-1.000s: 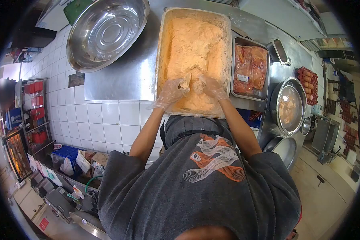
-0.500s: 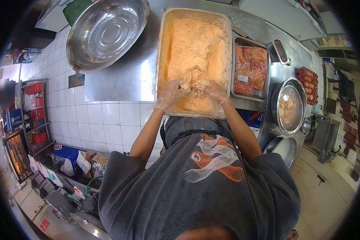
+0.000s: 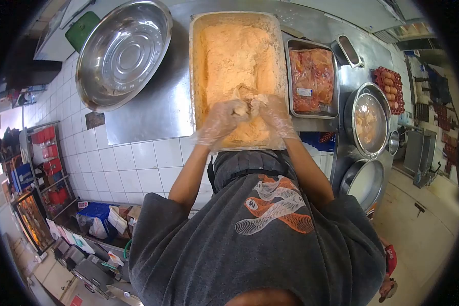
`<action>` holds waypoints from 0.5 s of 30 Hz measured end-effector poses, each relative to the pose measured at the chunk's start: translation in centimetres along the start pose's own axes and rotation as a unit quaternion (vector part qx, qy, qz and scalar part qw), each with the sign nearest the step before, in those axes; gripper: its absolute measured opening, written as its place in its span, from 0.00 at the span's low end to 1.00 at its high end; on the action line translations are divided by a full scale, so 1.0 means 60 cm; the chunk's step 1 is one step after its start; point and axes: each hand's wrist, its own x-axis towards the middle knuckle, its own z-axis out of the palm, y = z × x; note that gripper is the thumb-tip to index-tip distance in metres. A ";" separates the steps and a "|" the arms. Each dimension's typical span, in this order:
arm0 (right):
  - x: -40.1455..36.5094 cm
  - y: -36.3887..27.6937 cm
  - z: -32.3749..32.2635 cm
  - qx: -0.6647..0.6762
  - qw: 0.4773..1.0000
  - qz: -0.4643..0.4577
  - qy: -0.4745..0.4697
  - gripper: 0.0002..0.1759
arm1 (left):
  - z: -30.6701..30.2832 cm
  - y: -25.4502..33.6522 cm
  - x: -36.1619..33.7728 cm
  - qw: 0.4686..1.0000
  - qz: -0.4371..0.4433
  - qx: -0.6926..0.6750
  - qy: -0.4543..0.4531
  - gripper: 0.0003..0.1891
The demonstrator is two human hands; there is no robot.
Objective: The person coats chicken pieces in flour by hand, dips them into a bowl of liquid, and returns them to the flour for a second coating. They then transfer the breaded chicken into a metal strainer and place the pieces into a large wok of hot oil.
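Note:
A deep rectangular pan (image 3: 195,56) holds orange-tinted breading flour (image 3: 234,48). Over its near end, my left hand (image 3: 223,118) and my right hand (image 3: 271,113), both in clear plastic gloves dusted with flour, are close together. Fingers of the left are closed on a flour-coated piece of meat (image 3: 239,108). My right hand grips another pale, floured meat piece (image 3: 257,103), right beside the first. The palms hide much of both pieces.
A wide steel basin (image 3: 130,56) sits left on the steel table (image 3: 153,122). To the right are a tray of bagged raw meat (image 3: 311,76), a bowl of liquid with pieces in it (image 3: 367,122), egg trays (image 3: 390,86) and a pot (image 3: 364,183). A person in a red cap (image 3: 391,259) shows at lower right.
My hands have drawn slightly closer together and turned inward around the floured pieces. The whole view has shifted a little, and a person in a red cap has come into view at lower right.

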 end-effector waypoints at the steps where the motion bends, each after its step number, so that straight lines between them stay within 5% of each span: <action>1: -0.005 0.003 -0.019 0.030 0.999 -0.027 -0.001 0.18 | -0.018 0.008 -0.003 1.000 -0.021 0.011 0.006 0.15; 3: -0.026 0.007 -0.055 0.063 0.996 -0.057 0.021 0.18 | -0.017 0.006 0.001 0.998 -0.025 -0.026 0.046 0.14; 5: -0.048 0.017 -0.093 0.064 0.995 -0.049 0.066 0.18 | -0.038 0.080 0.018 0.995 -0.092 0.000 -0.036 0.14; 8: -0.057 0.087 -0.129 0.106 0.991 -0.026 0.079 0.16 | -0.019 0.164 0.035 0.999 0.021 0.029 0.017 0.12; 11: -0.100 0.182 -0.210 0.048 0.954 -0.078 0.285 0.15 | 0.038 0.257 0.098 1.000 0.022 -0.019 0.007 0.12; 12: -0.128 0.202 -0.256 0.142 0.953 -0.095 0.251 0.14 | 0.062 0.292 0.117 0.999 0.030 -0.022 -0.002 0.12; 15: -0.156 0.368 -0.300 -0.044 0.884 -0.178 0.431 0.16 | 0.164 0.370 0.179 0.995 0.094 0.006 -0.034 0.12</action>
